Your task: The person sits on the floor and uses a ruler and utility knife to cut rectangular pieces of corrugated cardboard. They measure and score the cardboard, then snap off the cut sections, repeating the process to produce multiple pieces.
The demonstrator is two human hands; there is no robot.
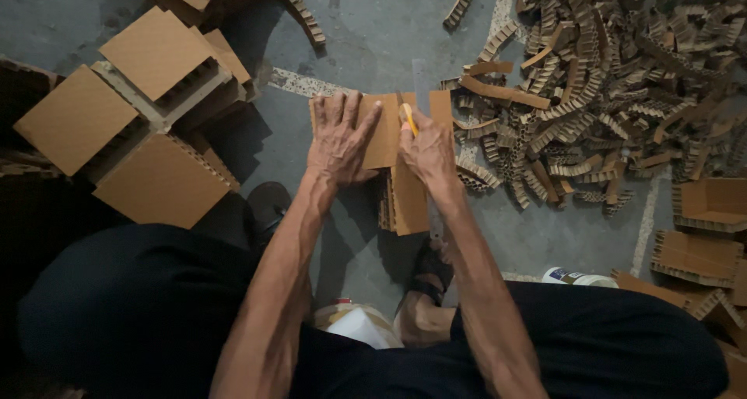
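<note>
My left hand [340,137] presses flat on a brown honeycomb cardboard piece [387,138] that stands on the grey floor in front of me. My right hand [426,146] grips a yellow-handled cutter [408,119] against the board's top right part, beside a metal ruler [421,76] that reaches away from me. A narrower cardboard slab [408,201] hangs below the hands.
A big heap of cut honeycomb cardboard strips [615,80] fills the right. Stacked square cardboard blocks [140,111] lie on the left. Cardboard trays [704,228] sit at the far right. My sandalled foot [428,290], a white container [362,325] and a white bottle [580,277] are near my legs.
</note>
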